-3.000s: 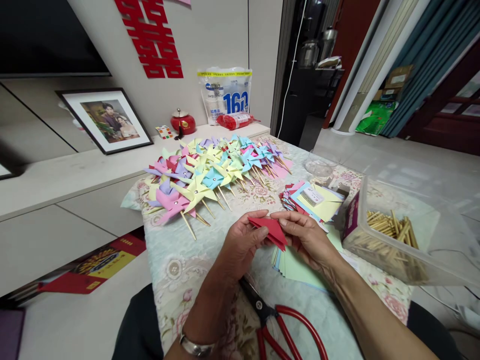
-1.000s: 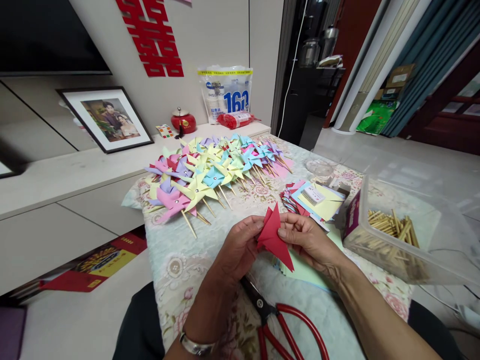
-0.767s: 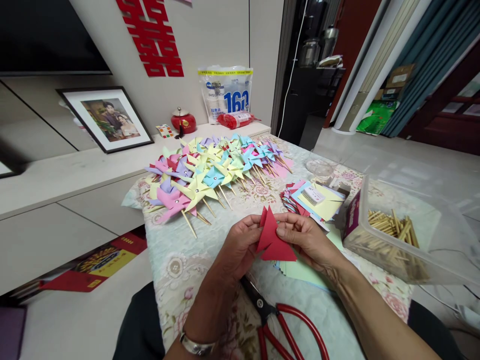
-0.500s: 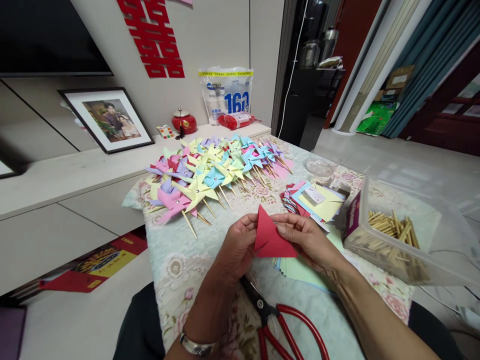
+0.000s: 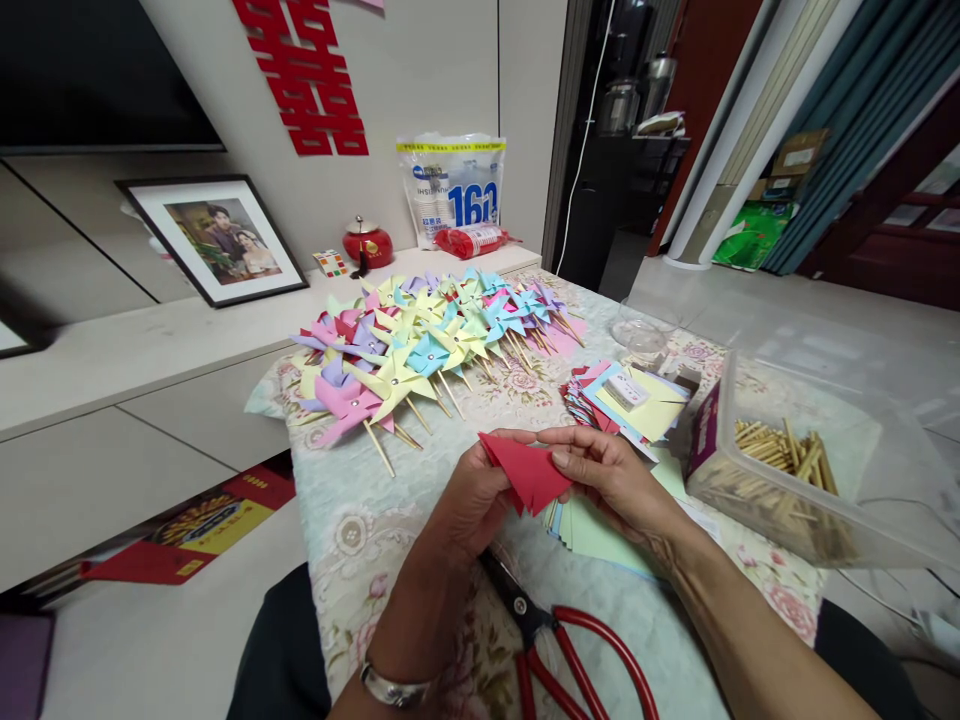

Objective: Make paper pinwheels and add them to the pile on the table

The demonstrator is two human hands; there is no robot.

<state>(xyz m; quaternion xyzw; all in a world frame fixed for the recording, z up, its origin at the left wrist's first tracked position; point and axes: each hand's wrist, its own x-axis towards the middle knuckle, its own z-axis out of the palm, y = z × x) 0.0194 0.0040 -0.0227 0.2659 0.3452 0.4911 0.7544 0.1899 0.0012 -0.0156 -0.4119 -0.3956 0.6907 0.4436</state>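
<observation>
Both the left hand point(image 5: 474, 495) and right hand point(image 5: 611, 480) pinch red paper point(image 5: 529, 474), partly hiding it; scissors point(image 5: 530, 618) run off-frame.

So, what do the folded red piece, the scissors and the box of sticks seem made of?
Folded red piece: matte paper or thin card, judging by its flat, sharp layers. Scissors: dark blades around a shiny pivot, probably steel; smooth red handles suggest plastic. Box: likely translucent plastic, because the sticks show through it.

Noted matt, smooth paper in folded red piece point(image 5: 534, 478) and pinwheels point(image 5: 394, 381); quilted-looking fabric in bench cloth point(image 5: 337, 480); dark metal on scissors point(image 5: 531, 622), glossy red handles point(image 5: 630, 660); translucent plastic in box point(image 5: 724, 400); wood-like sticks point(image 5: 795, 455); shiny red jar point(image 5: 369, 248).
</observation>
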